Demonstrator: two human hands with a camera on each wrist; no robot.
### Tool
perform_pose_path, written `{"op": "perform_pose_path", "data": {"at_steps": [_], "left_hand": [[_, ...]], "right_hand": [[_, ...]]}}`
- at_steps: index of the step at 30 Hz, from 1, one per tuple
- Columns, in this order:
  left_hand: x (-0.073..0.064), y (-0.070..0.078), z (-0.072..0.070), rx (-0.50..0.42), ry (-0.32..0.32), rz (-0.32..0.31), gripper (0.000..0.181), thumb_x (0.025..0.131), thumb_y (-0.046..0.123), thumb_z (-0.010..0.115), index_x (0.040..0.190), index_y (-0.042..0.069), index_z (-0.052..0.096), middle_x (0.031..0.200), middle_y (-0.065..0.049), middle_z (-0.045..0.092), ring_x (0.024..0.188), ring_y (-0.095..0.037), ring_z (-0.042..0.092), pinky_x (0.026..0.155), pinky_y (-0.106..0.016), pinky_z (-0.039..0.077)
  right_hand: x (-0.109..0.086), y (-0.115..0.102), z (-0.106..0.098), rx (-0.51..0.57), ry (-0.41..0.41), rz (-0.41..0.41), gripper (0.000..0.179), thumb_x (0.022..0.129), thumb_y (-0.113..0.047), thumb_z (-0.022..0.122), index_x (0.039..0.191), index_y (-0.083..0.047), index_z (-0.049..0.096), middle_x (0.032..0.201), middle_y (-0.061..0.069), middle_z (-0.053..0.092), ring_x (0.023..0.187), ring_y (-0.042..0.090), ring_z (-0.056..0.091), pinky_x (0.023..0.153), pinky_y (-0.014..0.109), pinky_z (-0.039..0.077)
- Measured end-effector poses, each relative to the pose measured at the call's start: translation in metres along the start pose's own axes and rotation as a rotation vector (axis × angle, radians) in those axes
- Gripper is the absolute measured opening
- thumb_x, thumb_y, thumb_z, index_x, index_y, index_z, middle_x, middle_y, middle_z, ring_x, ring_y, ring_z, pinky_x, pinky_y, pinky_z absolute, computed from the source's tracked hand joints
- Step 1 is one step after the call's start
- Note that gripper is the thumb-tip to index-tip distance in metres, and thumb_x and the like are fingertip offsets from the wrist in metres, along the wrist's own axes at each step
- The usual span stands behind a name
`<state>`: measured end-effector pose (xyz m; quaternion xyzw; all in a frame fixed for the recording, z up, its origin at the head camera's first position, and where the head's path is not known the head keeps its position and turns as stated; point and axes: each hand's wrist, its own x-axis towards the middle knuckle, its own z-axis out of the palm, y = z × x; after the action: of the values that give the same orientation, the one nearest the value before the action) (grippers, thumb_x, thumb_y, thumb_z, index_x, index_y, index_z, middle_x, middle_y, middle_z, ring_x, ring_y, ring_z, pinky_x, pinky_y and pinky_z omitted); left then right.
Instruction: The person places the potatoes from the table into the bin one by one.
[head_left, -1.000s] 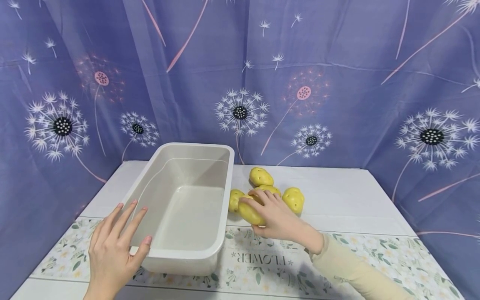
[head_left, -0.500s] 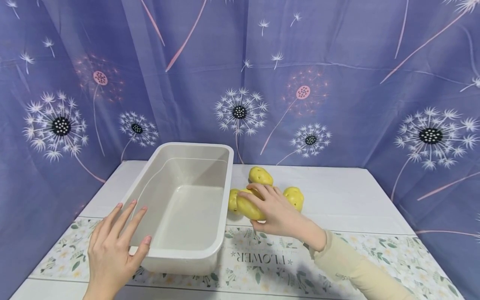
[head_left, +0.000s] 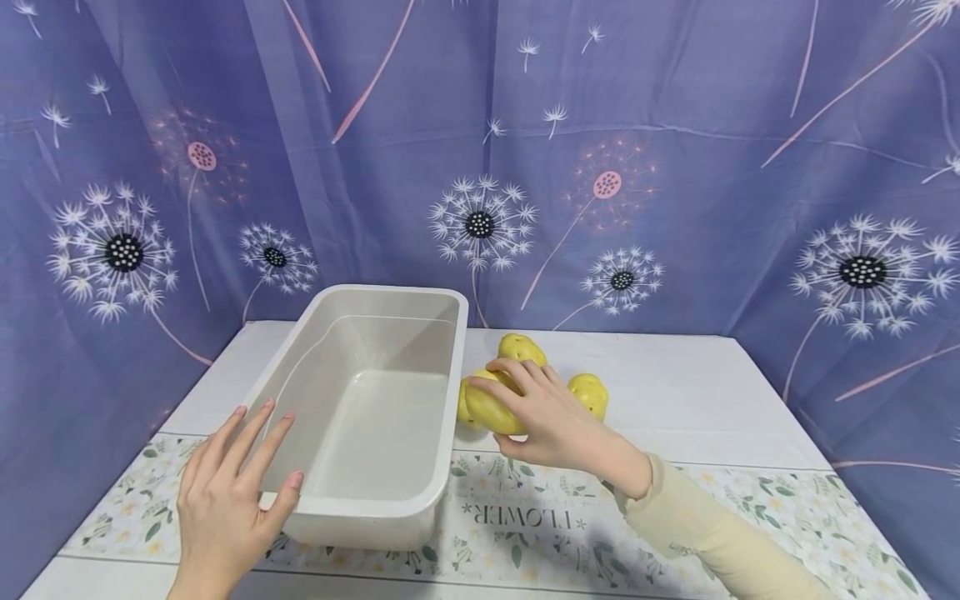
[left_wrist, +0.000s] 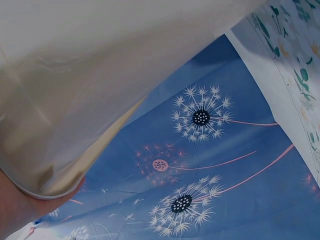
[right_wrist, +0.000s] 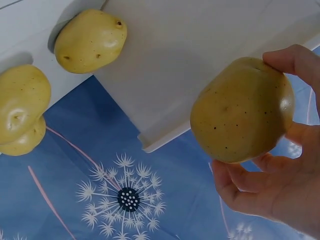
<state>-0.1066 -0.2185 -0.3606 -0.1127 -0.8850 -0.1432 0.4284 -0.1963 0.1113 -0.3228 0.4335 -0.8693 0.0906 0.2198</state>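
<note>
A yellow potato (head_left: pixel 491 410) is in my right hand (head_left: pixel 558 421), gripped between the thumb and fingers. The right wrist view shows this potato (right_wrist: pixel 240 112) clearly, with dark specks on its skin. Other potatoes lie around it: a back potato (head_left: pixel 521 348), a right potato (head_left: pixel 589 395), and a left potato (head_left: pixel 465 402) partly hidden behind the held one. To the left stands a deep pale-grey plastic tub (head_left: pixel 450 400). My left hand (head_left: pixel 232 492) rests at the tub's near left corner, its fingers straight and spread. In the left wrist view, part of that hand (left_wrist: pixel 17 210) lies against the rim.
White table surface (head_left: pixel 675 383) extends right of the potatoes. A floral printed strip with "FLOWER" lettering (head_left: pixel 525 517) crosses the table's front. A blue dandelion-patterned curtain (head_left: pixel 390 208) stands behind and at both sides.
My right hand has moved slightly up and left with the potato, nearer the tub, and now covers the middle potato. My left hand and the tub stay put.
</note>
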Motion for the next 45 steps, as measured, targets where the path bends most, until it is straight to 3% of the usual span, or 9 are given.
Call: {"op": "perform_pose_path", "data": {"at_steps": [19,33,45], "left_hand": [[0.0,-0.001,0.001,0.004,0.034,0.021,0.06,0.085,0.057,0.031,0.119,0.015,0.059,0.123,-0.012,0.056,0.123,-0.031,0.042,0.088,-0.057,0.034],[-0.001,0.0,0.0,0.008,0.009,0.005,0.061,0.085,0.057,0.031,0.119,0.014,0.059,0.122,-0.014,0.056,0.122,-0.033,0.042,0.093,-0.057,0.032],[-0.001,-0.001,0.003,-0.012,0.062,0.027,0.059,0.085,0.06,0.031,0.12,0.02,0.058,0.124,-0.008,0.056,0.125,-0.026,0.041,0.093,-0.056,0.033]], "right_hand": [[0.009,-0.005,-0.008,0.01,0.025,-0.039,0.069,0.065,-0.027,0.069,0.129,-0.022,0.043,0.126,0.009,0.044,0.107,0.026,0.048,0.085,0.044,0.045],[0.018,-0.006,-0.014,0.017,0.056,-0.072,0.07,0.064,-0.029,0.069,0.129,-0.021,0.044,0.124,0.008,0.045,0.108,0.025,0.045,0.088,0.042,0.042],[0.027,-0.008,-0.017,0.017,0.067,-0.071,0.067,0.066,-0.031,0.068,0.128,-0.023,0.044,0.124,0.006,0.046,0.101,0.021,0.045,0.087,0.038,0.039]]}}
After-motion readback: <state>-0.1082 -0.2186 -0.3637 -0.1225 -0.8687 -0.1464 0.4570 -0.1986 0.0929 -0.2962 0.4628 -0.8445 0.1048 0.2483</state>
